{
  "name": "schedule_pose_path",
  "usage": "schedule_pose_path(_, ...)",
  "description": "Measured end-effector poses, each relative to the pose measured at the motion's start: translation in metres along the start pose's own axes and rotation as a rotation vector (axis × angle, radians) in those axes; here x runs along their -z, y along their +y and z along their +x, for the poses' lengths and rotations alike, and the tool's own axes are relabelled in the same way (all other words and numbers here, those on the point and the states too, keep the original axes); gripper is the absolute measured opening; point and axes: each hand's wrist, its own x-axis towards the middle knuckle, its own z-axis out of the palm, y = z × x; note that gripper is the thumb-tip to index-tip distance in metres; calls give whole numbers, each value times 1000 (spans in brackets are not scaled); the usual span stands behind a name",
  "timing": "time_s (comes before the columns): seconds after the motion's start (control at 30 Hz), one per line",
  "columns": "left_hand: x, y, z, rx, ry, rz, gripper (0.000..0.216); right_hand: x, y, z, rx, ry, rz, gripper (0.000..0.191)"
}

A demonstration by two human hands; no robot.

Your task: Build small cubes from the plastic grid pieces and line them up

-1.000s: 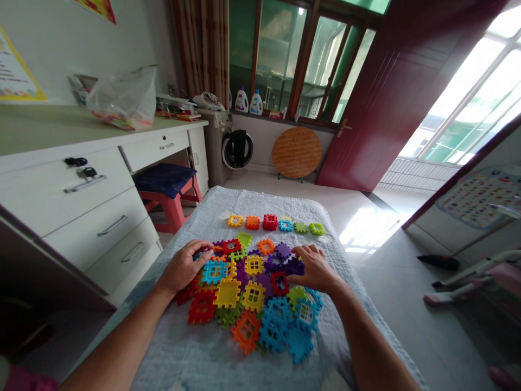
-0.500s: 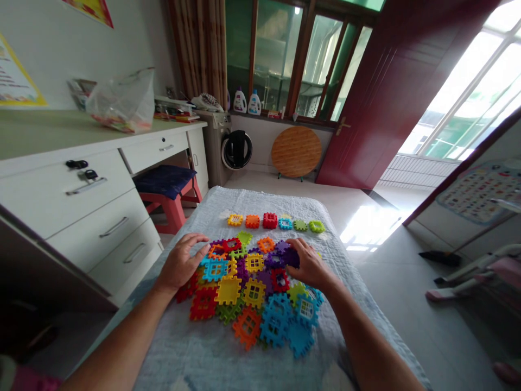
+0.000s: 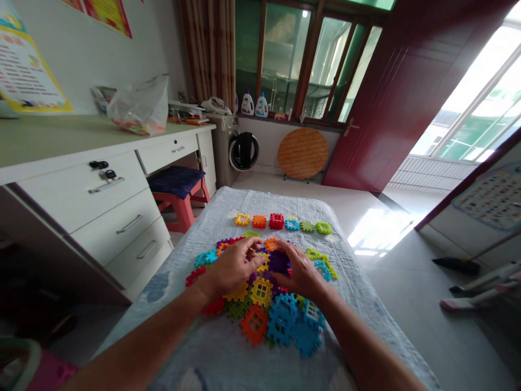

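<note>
The right hand [image 3: 304, 270] is curved into a pinch, its thumb and fingers closed on the dark purple piece [image 3: 279, 263]; it has carried that piece in from the right side toward the middle of the heap. The left hand [image 3: 235, 266] has left the heap's 9 o'clock edge and now faces it, half curled, with a gap between thumb and forefinger; it looks to have hold of nothing, though its lower fingers are hidden. So the 2 hands now work around the same spot, which I take to mean the purple piece is the 1 being dealt with.

Taking the heap as the dial, with 12 pointing away from the person: just below the hands is a yellow window piece [image 3: 261, 291], at 6 an orange window piece [image 3: 254, 326], and at 5 a solid blue piece [image 3: 306, 338]. At 10, light-blue pieces [image 3: 205, 258] show past the left wrist. A green frame [image 3: 323, 259], at 2, has come into the open since the right hand moved off.

Farther out, at 12, a row of 6 small blocks [image 3: 277, 221] stands unchanged on the pale cloth [image 3: 211, 361].
</note>
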Motion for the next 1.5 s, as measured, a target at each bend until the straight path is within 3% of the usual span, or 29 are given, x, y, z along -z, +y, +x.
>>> schedule_pose_path(0.13, -28, -1, 12, 158, -49, -255, 52, 1, -10, 3, 88, 31, -36, 70)
schedule_pose_path(0.3, -37, -9, 16, 162, -95, -514, 43, -2, -11, 2, 70, 81, -29, 71)
schedule_pose_path(0.5, -32, -14, 15, 155, -53, -461, 28, -2, -3, 2, -16, 47, -8, 59)
schedule_pose_path(0.77, -33, -13, 14, 90, -88, -417, 28, -7, -4, 3, -80, 55, 60, 53)
schedule_pose_path(0.87, -28, -7, 12, 8, -74, -261, 33, -8, -3, 1, -90, 58, 65, 54)
schedule_pose_path(1.0, -19, 0, 12, -262, -7, 244, 54, -6, -1, 1, -85, 65, 35, 55)
schedule_pose_path(1.1, -18, 5, 14, -370, -35, 538, 60, -5, -1, 1, -74, 64, 13, 55)
schedule_pose_path(1.33, -18, 16, 22, -378, -98, 778, 46, 1, 0, 2, -34, 37, -17, 56)
schedule_pose_path(1.4, -6, 9, 28, -345, -81, 819, 44, 6, 5, 0, -35, 59, -16, 62)
schedule_pose_path(1.5, 26, -20, 43, -257, 18, 843, 46, 14, 17, -4, -76, 132, -44, 62)
